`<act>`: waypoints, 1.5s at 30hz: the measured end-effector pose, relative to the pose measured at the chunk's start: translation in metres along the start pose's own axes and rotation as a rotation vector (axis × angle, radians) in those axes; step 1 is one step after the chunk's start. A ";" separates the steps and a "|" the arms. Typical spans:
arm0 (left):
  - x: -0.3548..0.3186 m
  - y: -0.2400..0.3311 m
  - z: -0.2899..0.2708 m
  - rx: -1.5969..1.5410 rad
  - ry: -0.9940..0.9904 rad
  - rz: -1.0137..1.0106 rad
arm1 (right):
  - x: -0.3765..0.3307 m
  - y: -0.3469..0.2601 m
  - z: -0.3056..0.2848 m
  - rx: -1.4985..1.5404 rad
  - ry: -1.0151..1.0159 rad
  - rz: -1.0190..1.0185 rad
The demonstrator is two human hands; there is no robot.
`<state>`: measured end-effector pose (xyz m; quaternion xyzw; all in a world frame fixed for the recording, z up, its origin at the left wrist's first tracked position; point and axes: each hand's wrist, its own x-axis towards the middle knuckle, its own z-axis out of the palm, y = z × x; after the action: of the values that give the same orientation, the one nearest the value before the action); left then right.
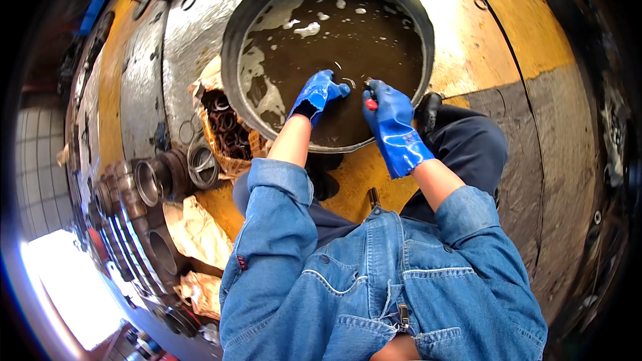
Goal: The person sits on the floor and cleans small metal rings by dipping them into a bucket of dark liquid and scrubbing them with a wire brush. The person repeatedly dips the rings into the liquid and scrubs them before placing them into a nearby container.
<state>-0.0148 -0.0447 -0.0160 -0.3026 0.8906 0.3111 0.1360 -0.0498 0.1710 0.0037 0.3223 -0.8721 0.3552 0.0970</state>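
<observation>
Both my hands wear blue rubber gloves and are over a wide black tub (229, 60) of murky brown liquid (334, 40) with patches of foam. My left hand (319, 95) is low at the liquid, its fingers curled together; whatever is in them does not show. Close by on the right, my right hand (391, 119) is closed around a small tool with a red handle (371, 104). Only a bit of the red and a short dark tip show, so its kind is hidden. Thin bright glints lie on the liquid between the hands.
Left of the tub stands a torn paper sack (231, 150) of dark metal rings. Beside it are larger metal rings (202, 162), rows of metal cylinders (152, 180) and crumpled brown paper (197, 227). A loose ring (480, 3) lies on the worn yellow-and-grey floor. My knees flank the tub's near side.
</observation>
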 end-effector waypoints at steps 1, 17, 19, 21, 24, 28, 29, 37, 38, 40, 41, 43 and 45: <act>0.006 0.000 0.013 0.035 0.015 -0.016 | 0.001 -0.001 -0.003 -0.028 -0.125 0.096; -0.081 0.056 0.026 -0.974 -0.321 -0.123 | -0.001 -0.010 0.001 -0.002 -0.086 0.084; -0.069 0.046 0.034 -0.913 -0.360 -0.110 | -0.002 -0.006 0.004 -0.013 -0.101 0.098; -0.061 0.041 0.029 -0.647 -0.373 -0.047 | 0.001 -0.005 0.008 -0.027 -0.103 0.109; -0.051 0.040 0.034 -0.670 -0.319 -0.157 | -0.002 -0.004 0.007 -0.019 -0.145 0.117; -0.056 0.040 0.023 -0.545 -0.223 -0.030 | -0.002 -0.001 0.007 -0.039 -0.131 0.129; -0.062 0.044 0.015 -0.407 -0.205 0.102 | -0.002 -0.002 0.007 -0.049 -0.137 0.138; -0.050 0.003 0.015 0.480 -0.232 0.080 | -0.002 -0.007 0.005 -0.028 -0.130 0.123; -0.049 0.001 0.007 0.469 -0.307 0.020 | -0.003 -0.008 0.003 -0.024 -0.121 0.118; -0.046 0.004 0.002 0.633 -0.410 -0.175 | -0.005 -0.006 0.005 -0.029 -0.119 0.109; -0.047 0.001 -0.003 0.693 -0.470 -0.245 | -0.003 -0.006 0.003 -0.032 -0.118 0.102; -0.058 -0.008 -0.009 0.647 -0.399 -0.228 | -0.001 -0.007 -0.001 -0.038 -0.221 0.134; -0.073 -0.013 -0.016 0.564 -0.308 -0.180 | 0.001 -0.006 -0.003 -0.034 -0.259 0.161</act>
<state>0.0493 -0.0299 0.0212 -0.2796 0.8803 0.0810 0.3745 -0.0469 0.1693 0.0090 0.2928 -0.9062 0.3026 -0.0395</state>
